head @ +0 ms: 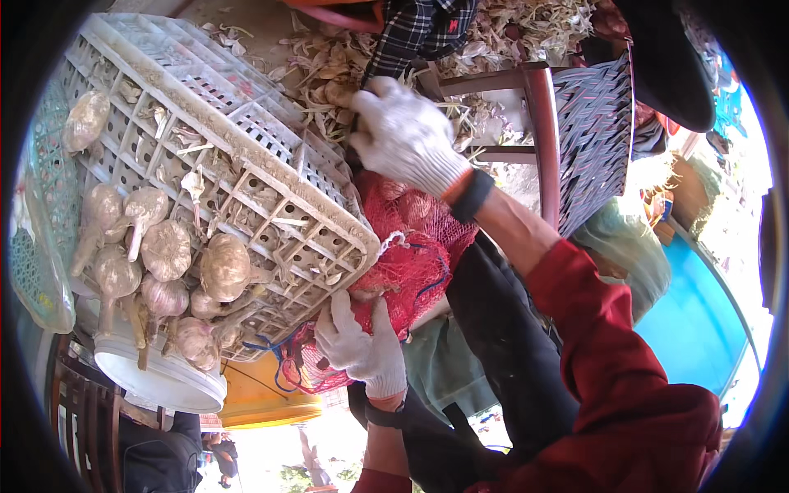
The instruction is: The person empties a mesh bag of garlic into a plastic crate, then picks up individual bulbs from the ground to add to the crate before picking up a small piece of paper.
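Both hands wear white knit gloves. My left hand (363, 348), fingers bent, grips the red mesh bag (404, 268) near its lower end. Reddish bulbs show inside the bag, and a blue cord runs along it. Above the bag's upper end, my right hand (404, 132) is curled, slightly blurred, beside a dark strip; whether it holds anything cannot be told. To the left of both hands, an upturned whitish plastic crate (296, 179) carries garlic bulbs (166, 249) with cut stems and dry scraps on its dirty lattice base.
Dry garlic skins (333, 86) litter the ground ahead. A chair with a woven seat (588, 135) stands at the right. A white bucket (160, 376) and a yellow tub (265, 394) are beyond the crate. A plaid sleeve (410, 37) of another person reaches in at the top.
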Tool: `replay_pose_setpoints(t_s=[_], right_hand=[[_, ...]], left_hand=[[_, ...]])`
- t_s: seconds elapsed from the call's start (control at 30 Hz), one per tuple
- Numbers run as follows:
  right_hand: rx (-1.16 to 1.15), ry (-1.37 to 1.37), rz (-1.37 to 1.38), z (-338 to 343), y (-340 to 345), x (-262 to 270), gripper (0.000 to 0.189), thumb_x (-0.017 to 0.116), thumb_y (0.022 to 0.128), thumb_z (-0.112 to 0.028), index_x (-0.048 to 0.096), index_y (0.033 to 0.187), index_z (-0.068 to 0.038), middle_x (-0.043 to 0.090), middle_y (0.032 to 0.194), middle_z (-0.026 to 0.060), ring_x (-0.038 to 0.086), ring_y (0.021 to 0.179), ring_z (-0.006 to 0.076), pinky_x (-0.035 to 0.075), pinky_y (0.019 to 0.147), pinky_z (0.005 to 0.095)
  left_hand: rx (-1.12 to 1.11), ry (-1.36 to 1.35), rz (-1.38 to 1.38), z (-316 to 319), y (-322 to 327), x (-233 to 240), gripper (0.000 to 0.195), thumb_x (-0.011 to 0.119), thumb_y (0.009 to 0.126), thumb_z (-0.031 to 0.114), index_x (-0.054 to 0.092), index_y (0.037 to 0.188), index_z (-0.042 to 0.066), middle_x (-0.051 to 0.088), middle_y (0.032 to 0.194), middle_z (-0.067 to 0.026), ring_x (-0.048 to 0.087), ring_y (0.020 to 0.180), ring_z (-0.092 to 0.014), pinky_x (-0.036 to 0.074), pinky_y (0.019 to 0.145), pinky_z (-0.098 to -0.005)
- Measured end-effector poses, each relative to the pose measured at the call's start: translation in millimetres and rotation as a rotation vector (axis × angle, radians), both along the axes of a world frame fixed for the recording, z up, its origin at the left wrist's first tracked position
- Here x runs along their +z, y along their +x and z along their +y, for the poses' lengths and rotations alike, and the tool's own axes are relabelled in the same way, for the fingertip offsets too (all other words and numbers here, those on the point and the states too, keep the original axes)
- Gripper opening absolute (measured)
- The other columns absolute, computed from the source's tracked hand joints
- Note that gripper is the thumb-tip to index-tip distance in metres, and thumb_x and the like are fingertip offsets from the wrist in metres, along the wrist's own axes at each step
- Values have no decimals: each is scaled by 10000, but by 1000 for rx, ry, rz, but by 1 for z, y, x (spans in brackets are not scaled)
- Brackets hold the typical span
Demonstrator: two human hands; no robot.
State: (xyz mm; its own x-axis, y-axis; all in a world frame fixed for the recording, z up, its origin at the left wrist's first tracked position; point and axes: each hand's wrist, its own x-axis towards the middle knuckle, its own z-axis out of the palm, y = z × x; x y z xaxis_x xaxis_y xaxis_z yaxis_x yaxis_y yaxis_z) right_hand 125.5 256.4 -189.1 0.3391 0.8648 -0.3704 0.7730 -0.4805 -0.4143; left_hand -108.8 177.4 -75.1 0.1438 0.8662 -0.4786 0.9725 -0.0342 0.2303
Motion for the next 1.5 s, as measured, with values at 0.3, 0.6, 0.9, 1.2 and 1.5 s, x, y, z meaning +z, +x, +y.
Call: replay_pose_setpoints(t_s=[0.3, 0.6, 0.9, 1.2, 1.5], right_hand=[[223, -246, -129, 46, -15, -102, 428, 685, 754, -284, 654, 1166, -170, 600, 1113, 204, 654, 1020, 357, 563, 810, 454], [-180, -193, 53, 63, -15, -86, 360, 594, 797, -181, 591, 1137, -64, 629, 1068, 268, 632, 1037, 367, 527, 844, 439], [-571, 95, 603, 35, -1, 3, 531, 690, 766, -55, 541, 1275, -42, 626, 963, 127, 631, 865, 215, 530, 689, 323], [-46, 448, 318, 18, -35, 130, 485, 687, 753, -44, 602, 1215, -166, 565, 1175, 113, 676, 914, 275, 575, 731, 353], [145, 466, 187, 84, -99, 118, 654, 712, 832, -318, 426, 1408, -198, 495, 1341, 159, 616, 1068, 367, 558, 818, 459]], left_hand=[[14, -149, -48, 3, -27, 4, 456, 749, 767, 56, 616, 1203, 51, 630, 1181, -170, 590, 1105, -361, 477, 957, -413], [66, -162, -179, 18, -25, 11, 417, 745, 790, 124, 627, 1186, 64, 636, 1161, -167, 604, 1041, -371, 498, 893, -448], [-88, -120, 5, 16, 6, 10, 551, 755, 760, 426, 618, 1194, 115, 618, 1020, -127, 582, 939, -344, 451, 808, -499], [48, -65, 234, 20, 38, -3, 500, 664, 801, 588, 729, 939, 113, 627, 939, -134, 589, 913, -344, 442, 804, -499], [64, -31, 137, 14, 26, -8, 365, 658, 824, 489, 729, 1020, 190, 621, 981, -131, 583, 918, -342, 435, 814, -506]])
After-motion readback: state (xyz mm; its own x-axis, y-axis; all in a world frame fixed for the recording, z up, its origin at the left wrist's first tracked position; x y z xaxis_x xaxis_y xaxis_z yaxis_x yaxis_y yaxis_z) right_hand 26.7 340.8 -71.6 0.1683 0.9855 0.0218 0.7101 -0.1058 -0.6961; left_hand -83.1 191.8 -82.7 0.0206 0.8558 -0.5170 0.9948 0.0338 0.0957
